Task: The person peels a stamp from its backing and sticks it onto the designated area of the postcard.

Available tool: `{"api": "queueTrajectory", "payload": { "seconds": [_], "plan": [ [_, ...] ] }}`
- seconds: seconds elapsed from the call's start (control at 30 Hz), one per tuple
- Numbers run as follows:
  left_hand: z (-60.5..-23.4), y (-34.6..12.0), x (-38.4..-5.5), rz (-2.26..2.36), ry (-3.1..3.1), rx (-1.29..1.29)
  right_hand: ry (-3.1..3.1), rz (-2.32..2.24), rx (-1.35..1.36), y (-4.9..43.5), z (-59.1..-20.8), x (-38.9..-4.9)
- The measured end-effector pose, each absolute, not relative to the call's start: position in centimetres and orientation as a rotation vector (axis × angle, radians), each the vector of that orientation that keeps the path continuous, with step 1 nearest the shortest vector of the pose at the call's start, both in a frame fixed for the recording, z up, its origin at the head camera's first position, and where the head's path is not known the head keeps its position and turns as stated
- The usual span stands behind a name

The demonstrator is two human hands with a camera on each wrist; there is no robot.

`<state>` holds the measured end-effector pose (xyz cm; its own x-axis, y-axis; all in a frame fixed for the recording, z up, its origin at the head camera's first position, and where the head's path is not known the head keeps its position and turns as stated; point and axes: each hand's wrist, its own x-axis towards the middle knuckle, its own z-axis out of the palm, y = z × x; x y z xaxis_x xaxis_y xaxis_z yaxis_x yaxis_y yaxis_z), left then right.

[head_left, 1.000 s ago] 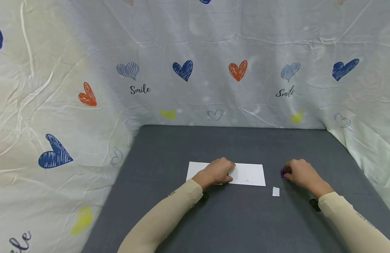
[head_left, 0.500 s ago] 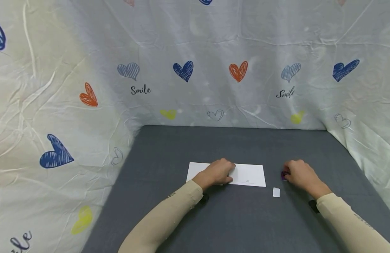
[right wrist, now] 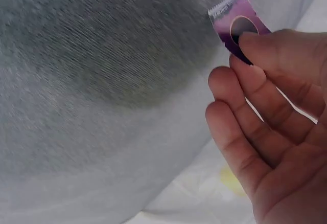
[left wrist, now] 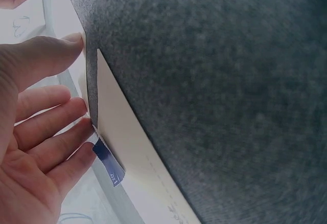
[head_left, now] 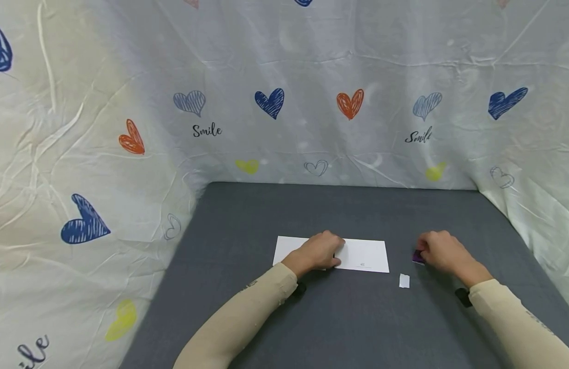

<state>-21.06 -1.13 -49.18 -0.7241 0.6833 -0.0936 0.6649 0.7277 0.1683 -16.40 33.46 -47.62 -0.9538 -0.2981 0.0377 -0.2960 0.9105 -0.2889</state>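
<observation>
Right hand (head_left: 443,251): thumb and fingertip clamped on a purple slip (right wrist: 237,22). By the person's clock, it projects at nine o'clock, toothed end clear of the fingers. White scrap (head_left: 404,281): on the table (head_left: 340,318), toward eight. Left hand (head_left: 318,250): thumb and fingers apart, touching white paper (head_left: 365,256) visible at nine and three. Blue tab (left wrist: 109,165): just beside the little fingertip; attachment, I cannot tell.
</observation>
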Motion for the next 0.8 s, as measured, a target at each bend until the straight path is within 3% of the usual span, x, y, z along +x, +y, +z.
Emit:
{"api": "queueTrajectory", "payload": {
  "seconds": [0.8],
  "plan": [
    [-49.4,-1.1,-21.0,0.19,2.781,1.09,3.061,-0.494,-0.572,30.9,-44.1,-17.9]
  ]
}}
